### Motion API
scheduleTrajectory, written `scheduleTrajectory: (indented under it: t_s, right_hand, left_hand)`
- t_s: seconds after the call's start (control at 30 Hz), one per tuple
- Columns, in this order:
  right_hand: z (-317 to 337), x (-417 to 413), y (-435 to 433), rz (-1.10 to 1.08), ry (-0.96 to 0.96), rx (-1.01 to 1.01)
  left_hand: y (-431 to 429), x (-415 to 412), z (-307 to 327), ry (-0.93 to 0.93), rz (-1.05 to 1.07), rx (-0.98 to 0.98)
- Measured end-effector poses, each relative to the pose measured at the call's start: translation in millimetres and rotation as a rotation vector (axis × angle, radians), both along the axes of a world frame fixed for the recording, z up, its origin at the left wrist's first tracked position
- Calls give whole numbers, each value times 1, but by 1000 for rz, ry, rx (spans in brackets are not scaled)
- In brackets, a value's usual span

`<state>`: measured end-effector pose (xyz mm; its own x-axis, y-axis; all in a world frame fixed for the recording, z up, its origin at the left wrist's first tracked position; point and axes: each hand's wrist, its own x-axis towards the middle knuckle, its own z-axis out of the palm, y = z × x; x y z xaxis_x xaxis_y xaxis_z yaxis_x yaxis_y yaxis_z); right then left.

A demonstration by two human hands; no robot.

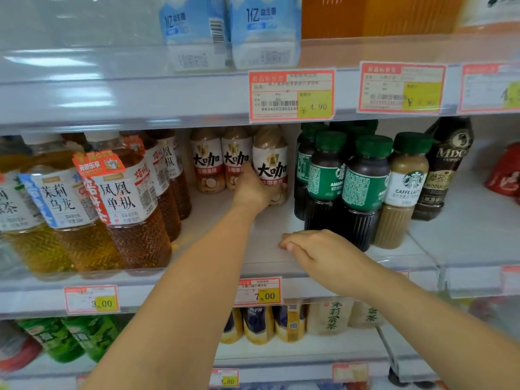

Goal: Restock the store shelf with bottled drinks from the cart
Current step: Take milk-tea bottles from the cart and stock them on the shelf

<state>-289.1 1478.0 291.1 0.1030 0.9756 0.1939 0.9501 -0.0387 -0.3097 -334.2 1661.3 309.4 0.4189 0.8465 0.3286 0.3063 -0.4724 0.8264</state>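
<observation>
- The white middle shelf (pixel 270 226) lay bare at its front centre, with price tags (pixel 260 291) along its edge.
- Amber tea bottles (pixel 126 209) stood packed on its left, up to the front lip.
- Two milk-coffee bottles (pixel 208 161) stood side by side at the back, the front milk-coffee bottle (pixel 271 161) just right of them.
- Green-capped coffee bottles (pixel 363 187) crowded the right, with a latte bottle (pixel 402 192) beside them and a black bottle (pixel 444 170) behind it.
- The shelf above (pixel 126 91) carried blue-and-white bottles (pixel 261 32); the shelf below (pixel 281 356) held yellow-labelled bottles (pixel 259 325).
</observation>
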Motion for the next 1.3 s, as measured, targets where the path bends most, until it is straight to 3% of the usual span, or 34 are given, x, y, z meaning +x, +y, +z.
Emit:
scheduleTrajectory:
  t_s: [0.2,0.27,0.37,0.47,0.7,0.9,1.1,1.3]
  right_hand:
    - [2,3,-2,-6,41,29]
    - [1,-2,-8,-30,50,164]
    - [-11,-35,-21,55,-28,521]
    - [-52,-85,-33,196,-2,586]
    - [-211,-191,-62,231,264,-41]
    - [-350,-240,-84,171,352,-580]
    - [-449,-280,-96,14,491,-1024]
    - [-512,-295,-115,-156,675,-1153]
  left_hand:
    - [-13,-21,7,54,-83,13]
    - [-33,-51,12,40,-58,136]
    - [-79,-118,-2,-117,-44,407]
    - [-121,-191,-50,-144,28,491]
    - [-191,-340,-237,253,286,-32]
    - [-252,-422,-367,583,339,-480]
    - [-288,-462,-449,647,226,-692]
    - [-296,-474,-500,661,104,-802]
